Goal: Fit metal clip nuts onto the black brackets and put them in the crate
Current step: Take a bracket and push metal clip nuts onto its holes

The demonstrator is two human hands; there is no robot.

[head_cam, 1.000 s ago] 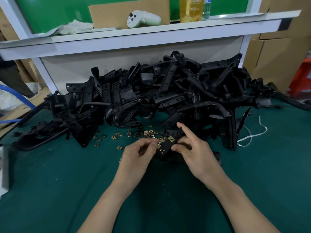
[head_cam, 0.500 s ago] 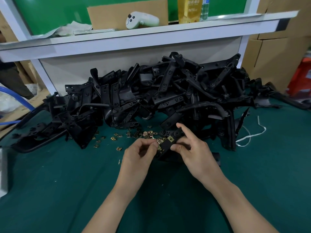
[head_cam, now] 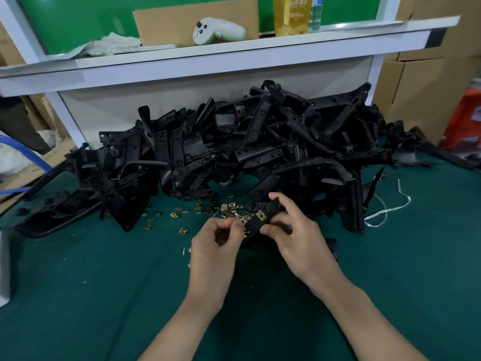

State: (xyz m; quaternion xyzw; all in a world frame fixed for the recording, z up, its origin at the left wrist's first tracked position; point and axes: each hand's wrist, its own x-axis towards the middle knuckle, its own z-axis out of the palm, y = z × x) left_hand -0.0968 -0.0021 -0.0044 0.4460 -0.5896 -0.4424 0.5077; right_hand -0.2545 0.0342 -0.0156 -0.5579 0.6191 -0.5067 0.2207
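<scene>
My right hand (head_cam: 299, 238) is clamped on the black bracket (head_cam: 253, 226), thumb below and fingers over its far end, holding it just above the desk (head_cam: 104, 295) in front of the pile of brackets (head_cam: 247, 152). One brass nut (head_cam: 261, 216) already sits on the bracket's upper face. My left hand (head_cam: 216, 246) has thumb and forefinger pinched together at the bracket's left edge, on what I take to be a clip nut, though it is too small to see clearly.

To do this well, I should brace the bracket firmly, line the nut's open side square with the edge, and slide it until its hole meets the bracket's hole. If it goes on skewed it may jam or spring off among the loose clip nuts (head_cam: 203, 210). The crate is not in view.
</scene>
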